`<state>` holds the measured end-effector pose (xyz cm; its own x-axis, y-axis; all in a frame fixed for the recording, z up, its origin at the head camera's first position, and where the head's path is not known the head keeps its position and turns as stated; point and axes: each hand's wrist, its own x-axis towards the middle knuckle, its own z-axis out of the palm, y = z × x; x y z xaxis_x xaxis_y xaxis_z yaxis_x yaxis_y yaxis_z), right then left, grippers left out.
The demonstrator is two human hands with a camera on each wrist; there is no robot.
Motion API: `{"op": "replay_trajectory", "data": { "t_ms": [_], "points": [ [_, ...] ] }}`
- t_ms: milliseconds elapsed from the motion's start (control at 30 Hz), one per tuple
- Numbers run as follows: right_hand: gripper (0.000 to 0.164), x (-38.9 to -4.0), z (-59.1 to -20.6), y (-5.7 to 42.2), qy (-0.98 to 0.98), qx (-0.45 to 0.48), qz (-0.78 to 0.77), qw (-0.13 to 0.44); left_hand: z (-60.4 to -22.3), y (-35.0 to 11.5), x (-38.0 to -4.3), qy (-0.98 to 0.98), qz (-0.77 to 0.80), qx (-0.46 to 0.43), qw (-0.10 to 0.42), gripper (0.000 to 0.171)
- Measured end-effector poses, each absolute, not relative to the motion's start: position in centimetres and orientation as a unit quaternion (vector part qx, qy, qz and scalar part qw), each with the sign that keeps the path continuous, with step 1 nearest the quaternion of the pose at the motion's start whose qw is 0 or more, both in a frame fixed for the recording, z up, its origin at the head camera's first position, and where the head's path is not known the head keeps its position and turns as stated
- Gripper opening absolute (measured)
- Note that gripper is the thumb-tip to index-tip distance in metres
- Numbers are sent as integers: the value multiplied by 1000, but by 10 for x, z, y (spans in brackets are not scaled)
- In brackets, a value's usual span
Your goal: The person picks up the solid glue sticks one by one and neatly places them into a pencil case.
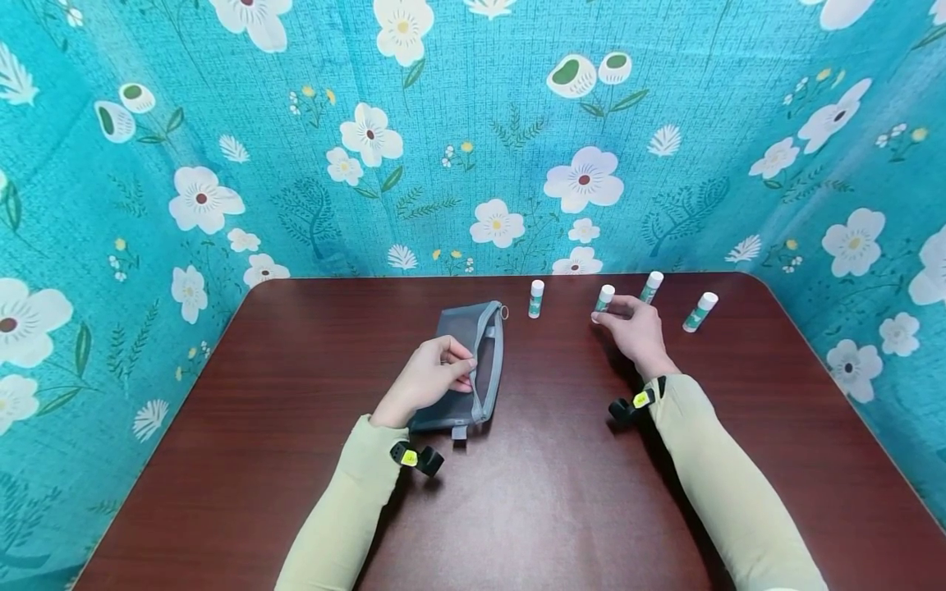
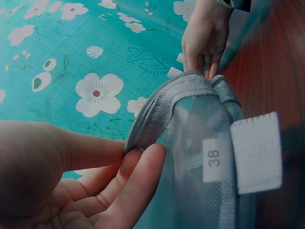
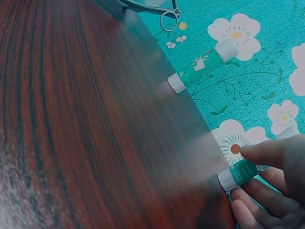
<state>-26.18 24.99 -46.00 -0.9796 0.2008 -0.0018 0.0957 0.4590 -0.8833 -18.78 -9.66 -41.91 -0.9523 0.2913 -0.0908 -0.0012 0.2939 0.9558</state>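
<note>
A grey mesh zip pouch [image 1: 460,318] lies on the table with its mouth parted. My left hand [image 1: 427,376] pinches one zipped edge of it between thumb and fingers; a white tag marked 38 [image 2: 217,160] shows inside in the left wrist view. Farther right, my right hand [image 1: 637,332] holds a green glue stick with a white cap [image 1: 605,295], thumb on one side and fingers on the other. That glue stick stands upright, its white base [image 3: 228,182] right at the tabletop. Another glue stick [image 1: 651,287] stands just behind the right hand, its lower part hidden.
One glue stick [image 1: 535,300] stands between the pouch and the right hand, and another [image 1: 700,312] stands at the far right. The dark wooden table [image 1: 547,492] ends at a blue-green flowered cloth [image 1: 458,148] behind it.
</note>
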Motion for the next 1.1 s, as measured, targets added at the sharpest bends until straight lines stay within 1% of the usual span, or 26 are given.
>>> {"op": "replay_trajectory", "data": {
  "t_ms": [533,833,1100],
  "points": [
    [36,-267,-464,249,-850,-98,511,78,-419,-97,-188,795,587,86,124,9],
    [38,-264,-461,249,-847,-109,516,68,-419,-97,-186,796,586,83,125,9],
    [38,-265,-459,251,-847,-102,517,76,-416,-97,-186,795,588,89,122,8]
  ]
}}
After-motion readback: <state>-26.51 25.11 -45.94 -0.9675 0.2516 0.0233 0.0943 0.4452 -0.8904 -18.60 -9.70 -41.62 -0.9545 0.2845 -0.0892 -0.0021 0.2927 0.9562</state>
